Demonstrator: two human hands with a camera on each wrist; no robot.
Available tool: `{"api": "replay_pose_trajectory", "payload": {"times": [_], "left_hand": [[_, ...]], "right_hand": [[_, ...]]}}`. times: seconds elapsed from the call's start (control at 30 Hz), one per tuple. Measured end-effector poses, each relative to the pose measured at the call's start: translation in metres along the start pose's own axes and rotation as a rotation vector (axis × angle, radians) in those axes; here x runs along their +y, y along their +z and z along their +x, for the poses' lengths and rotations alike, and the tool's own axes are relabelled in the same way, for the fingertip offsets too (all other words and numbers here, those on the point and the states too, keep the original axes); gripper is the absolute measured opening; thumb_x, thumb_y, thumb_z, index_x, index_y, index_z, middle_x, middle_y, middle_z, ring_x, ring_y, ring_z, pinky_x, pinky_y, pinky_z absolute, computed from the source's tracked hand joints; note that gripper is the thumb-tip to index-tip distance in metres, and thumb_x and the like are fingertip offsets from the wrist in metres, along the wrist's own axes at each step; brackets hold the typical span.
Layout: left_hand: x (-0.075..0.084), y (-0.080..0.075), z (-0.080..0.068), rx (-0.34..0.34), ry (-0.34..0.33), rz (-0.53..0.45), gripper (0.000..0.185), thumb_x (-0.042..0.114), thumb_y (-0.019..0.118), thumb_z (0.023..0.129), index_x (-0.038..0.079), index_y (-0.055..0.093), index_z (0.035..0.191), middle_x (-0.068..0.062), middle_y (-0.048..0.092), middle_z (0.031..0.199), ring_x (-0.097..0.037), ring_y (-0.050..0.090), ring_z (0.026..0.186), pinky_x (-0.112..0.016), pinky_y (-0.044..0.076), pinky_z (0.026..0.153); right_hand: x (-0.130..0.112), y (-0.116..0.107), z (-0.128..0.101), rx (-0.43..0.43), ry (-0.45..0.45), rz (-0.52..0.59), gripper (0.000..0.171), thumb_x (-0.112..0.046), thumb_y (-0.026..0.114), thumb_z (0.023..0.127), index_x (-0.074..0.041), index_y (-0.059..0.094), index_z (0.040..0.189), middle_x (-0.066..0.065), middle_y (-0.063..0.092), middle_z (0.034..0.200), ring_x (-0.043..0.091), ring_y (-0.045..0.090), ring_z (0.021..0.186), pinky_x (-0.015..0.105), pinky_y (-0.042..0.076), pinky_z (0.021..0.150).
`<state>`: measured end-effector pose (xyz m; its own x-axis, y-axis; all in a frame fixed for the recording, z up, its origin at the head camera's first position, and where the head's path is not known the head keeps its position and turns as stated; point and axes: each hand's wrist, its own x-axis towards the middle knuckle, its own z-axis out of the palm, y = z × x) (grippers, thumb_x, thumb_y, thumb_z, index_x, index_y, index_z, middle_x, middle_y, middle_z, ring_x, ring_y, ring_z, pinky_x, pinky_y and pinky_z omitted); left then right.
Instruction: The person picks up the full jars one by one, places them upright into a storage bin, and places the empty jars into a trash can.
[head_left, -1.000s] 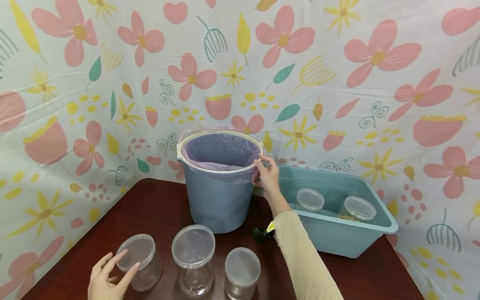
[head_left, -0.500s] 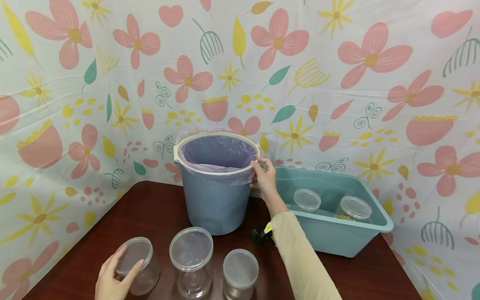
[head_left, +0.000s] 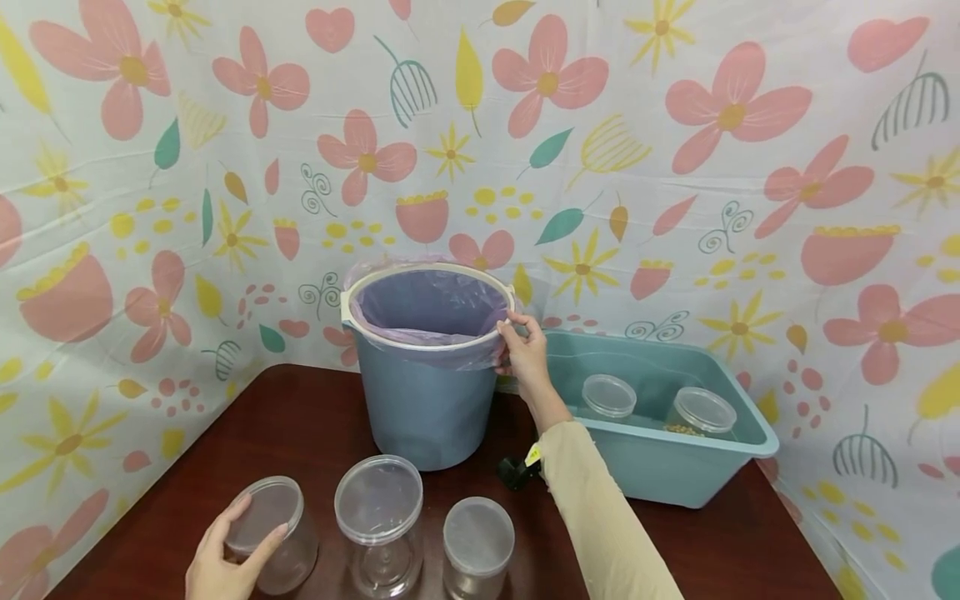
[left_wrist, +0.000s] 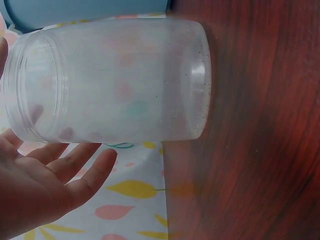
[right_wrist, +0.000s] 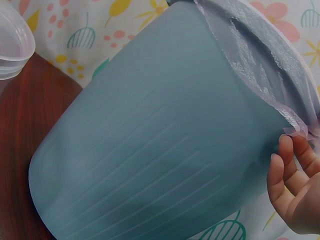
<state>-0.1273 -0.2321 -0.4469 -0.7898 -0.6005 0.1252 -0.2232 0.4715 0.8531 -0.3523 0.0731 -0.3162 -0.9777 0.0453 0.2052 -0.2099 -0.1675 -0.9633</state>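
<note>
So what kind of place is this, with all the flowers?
Probably a small set-up work corner, not a real kitchen. A flowered cloth hangs as the walls around a dark wooden table, which holds a lined blue bin, clear lidded jars and a teal tub.

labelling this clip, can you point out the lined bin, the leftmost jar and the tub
lined bin (head_left: 420,400), head view, front of its blue wall
leftmost jar (head_left: 264,505), head view, its clear lid
tub (head_left: 660,471), head view, front outer wall

I saw the dark wooden table (head_left: 300,417) carrying a bucket (head_left: 427,400) near its far edge, a tub (head_left: 660,467) at the right edge, and three jars (head_left: 378,521) along the near edge.
</note>
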Motion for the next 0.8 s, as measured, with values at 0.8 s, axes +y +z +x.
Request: {"api": "replay_pose_trajectory", "payload": {"times": [0.8], "left_hand": [[0.023, 0.003, 0.004, 0.209, 0.172, -0.063, 0.069, 0.030, 0.086, 0.054, 0.021, 0.061, 0.118, -0.002, 0.055, 0.121, 0.015, 0.040, 0.082, -0.003, 0.033, 0.063]], "right_hand": [[-0.021, 0.003, -0.016, -0.044, 0.001, 0.002, 0.037, -0.011, 0.051, 0.091, 0.001, 0.041, 0.125, 0.003, 0.050, 0.050, 0.013, 0.047, 0.040, 0.026, 0.042, 0.041]]}}
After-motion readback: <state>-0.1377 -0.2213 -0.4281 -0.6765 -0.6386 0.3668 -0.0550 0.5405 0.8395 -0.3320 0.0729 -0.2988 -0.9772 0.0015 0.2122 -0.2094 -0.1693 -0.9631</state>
